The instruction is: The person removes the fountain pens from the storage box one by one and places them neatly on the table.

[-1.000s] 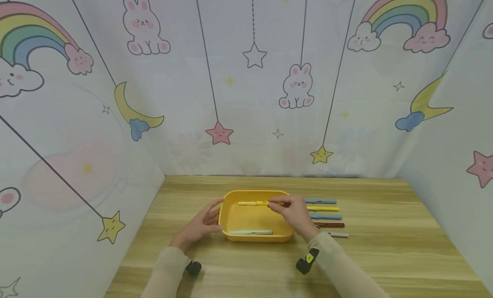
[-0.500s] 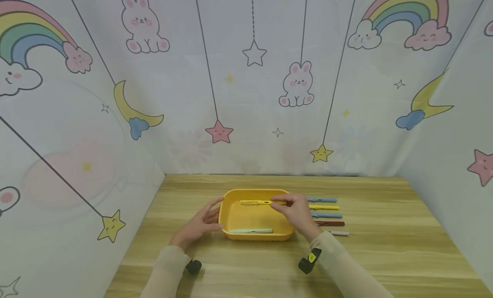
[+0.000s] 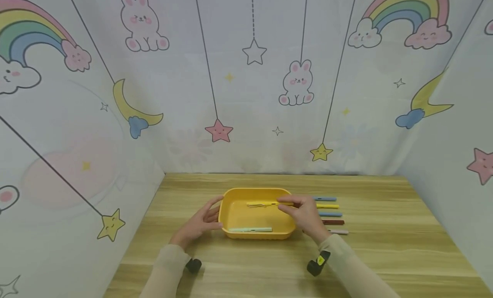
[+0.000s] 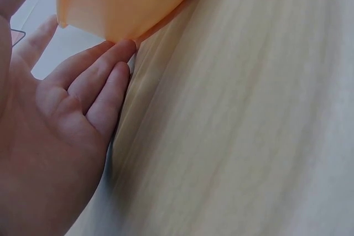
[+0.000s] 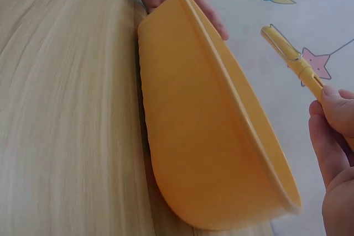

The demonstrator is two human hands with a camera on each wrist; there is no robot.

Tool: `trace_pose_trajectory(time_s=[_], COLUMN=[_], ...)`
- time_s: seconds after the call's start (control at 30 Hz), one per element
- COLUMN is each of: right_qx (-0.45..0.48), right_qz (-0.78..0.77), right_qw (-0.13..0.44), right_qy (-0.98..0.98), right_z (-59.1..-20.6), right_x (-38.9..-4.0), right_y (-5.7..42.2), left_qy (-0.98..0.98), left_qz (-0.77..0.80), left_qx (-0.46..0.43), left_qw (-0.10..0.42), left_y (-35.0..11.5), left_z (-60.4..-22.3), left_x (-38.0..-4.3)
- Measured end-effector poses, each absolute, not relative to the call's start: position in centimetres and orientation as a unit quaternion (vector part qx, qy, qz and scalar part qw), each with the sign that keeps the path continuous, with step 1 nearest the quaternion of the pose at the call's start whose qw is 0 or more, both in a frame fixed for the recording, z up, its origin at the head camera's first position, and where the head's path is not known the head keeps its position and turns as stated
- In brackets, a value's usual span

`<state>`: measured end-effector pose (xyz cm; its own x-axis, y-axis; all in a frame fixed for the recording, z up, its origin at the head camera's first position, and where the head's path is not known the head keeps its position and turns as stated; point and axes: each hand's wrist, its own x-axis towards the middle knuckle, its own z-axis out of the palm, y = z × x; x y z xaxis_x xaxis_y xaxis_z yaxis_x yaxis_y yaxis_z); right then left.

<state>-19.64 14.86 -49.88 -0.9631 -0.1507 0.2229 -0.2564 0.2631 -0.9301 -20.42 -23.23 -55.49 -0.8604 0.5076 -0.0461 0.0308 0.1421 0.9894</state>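
Note:
My right hand [image 3: 306, 214] pinches a yellow fountain pen [image 3: 262, 204] between thumb and fingers. Held level over the right part of a yellow plastic basket [image 3: 250, 216], the pen points its clip end [image 5: 287, 48] to the left. A pale mint pen [image 3: 252, 230] lies inside along the basket's near wall. My left hand [image 3: 197, 226] rests against the basket's left end with its fingers spread. In the left wrist view, fingertips [image 4: 124, 51] touch the outside of the basket low near the table.
Right of the basket lies a row of pens: a blue one [image 3: 326, 199], a yellow one [image 3: 329, 206], another blue one [image 3: 332, 214], a dark red one [image 3: 334, 222] and a pale pink one [image 3: 340, 232]. A patterned curtain [image 3: 254, 96] hangs behind the wooden table [image 3: 246, 268].
My right hand has moved a little to the right with the yellow fountain pen, towards the basket's right end. The left hand and the basket have stayed in place.

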Motion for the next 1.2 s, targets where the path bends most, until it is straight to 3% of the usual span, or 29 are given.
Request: trace_pose_trajectory(time_s=[0.57,1.2], right_qx=[0.113,0.131], right_qz=[0.605,0.607], right_qw=[0.017,0.076], right_qy=[-0.788,-0.780], right_z=[-50.5,-51.7], right_x=[-18.1,-16.0], right_y=[18.9,23.5], left_qy=[0.730,0.727], left_qz=[0.630,0.631], left_qx=[0.185,0.191], left_qw=[0.190,0.190], left_y=[-23.3,-23.3], left_z=[-55.4,-55.5], left_x=[-20.5,-20.5])
